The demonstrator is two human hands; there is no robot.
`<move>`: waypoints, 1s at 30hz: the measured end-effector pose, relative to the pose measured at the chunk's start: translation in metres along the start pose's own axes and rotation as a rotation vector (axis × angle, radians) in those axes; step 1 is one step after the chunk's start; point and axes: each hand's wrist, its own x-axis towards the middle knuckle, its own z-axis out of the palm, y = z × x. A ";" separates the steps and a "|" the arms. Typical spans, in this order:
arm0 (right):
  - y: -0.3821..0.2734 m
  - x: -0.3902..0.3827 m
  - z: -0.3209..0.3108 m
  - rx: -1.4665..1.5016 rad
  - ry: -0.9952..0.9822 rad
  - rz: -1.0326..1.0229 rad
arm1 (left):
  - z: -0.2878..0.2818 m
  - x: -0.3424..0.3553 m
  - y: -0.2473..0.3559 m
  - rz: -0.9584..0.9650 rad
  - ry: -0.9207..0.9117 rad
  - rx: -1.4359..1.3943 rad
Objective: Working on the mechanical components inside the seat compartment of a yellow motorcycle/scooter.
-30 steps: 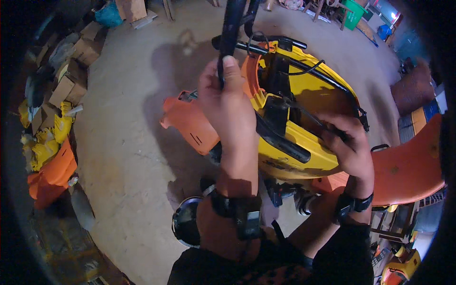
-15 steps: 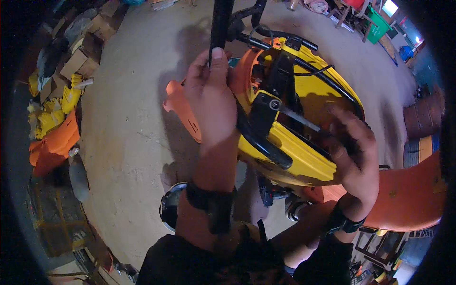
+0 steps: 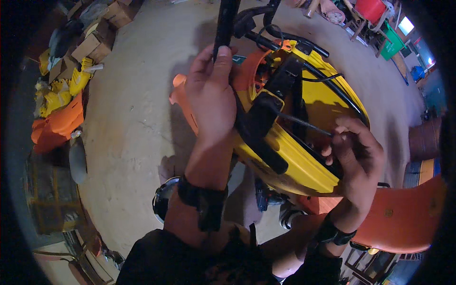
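Note:
My left hand [image 3: 210, 92] is wrapped round the lower end of an upright black tube [image 3: 226, 23], thumb pressed along it. On the other side my right hand [image 3: 358, 152] pinches the end of a thin dark metal rod [image 3: 304, 122]. The rod's far end meets a black bracket [image 3: 264, 113] on a yellow plastic body [image 3: 289, 164]; whether it sits inside a hole cannot be seen. Black frame tubes [image 3: 335, 90] run along the body. A curved orange part [image 3: 247, 71] and a bent black cable [image 3: 323, 78] are at its far end.
An orange seat-like piece [image 3: 399, 218] lies at the right. Cardboard boxes [image 3: 95, 42], yellow parts [image 3: 59, 97] and orange panels [image 3: 59, 126] line the left side. A round dark container [image 3: 164, 199] stands by my left forearm. A green bin [image 3: 392, 42] is at the far right.
The right hand has shifted slightly, its fingers now closer together on the rod's end. The rod points at a slightly different angle. My left hand keeps its hold; the whole view has shifted a little.

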 end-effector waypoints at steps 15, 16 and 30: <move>0.009 0.007 0.001 0.280 0.223 -0.004 | -0.006 -0.002 0.001 -0.031 -0.006 0.013; 0.008 0.007 0.002 0.282 0.234 -0.002 | -0.004 -0.003 0.002 -0.031 0.007 -0.007; 0.009 0.006 0.000 0.350 0.200 0.047 | -0.003 -0.017 -0.001 0.072 -0.066 0.083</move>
